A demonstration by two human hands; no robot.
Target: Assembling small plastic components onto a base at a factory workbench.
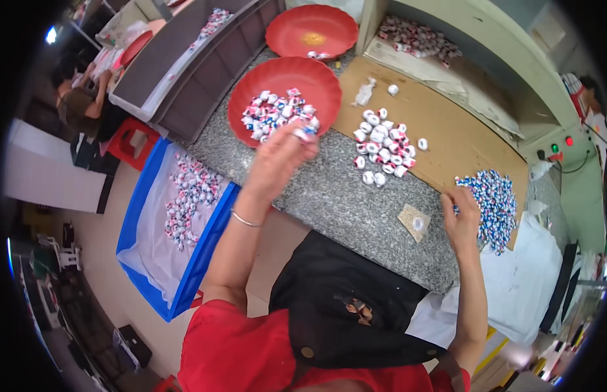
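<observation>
Over the red bowl, the white-and-blue piece could drop outside if its pinch slips; left hand reaches forward, fingertips closed on it. Mid-bench, white pieces lie loose. Further right, blue heap could scatter if knuckles brush it; right hand curls at its left edge, can't tell if gripping.

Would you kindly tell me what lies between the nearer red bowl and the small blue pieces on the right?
In the head view, a loose pile of white pieces lies there, with the right hand beside the blue pieces.
</observation>
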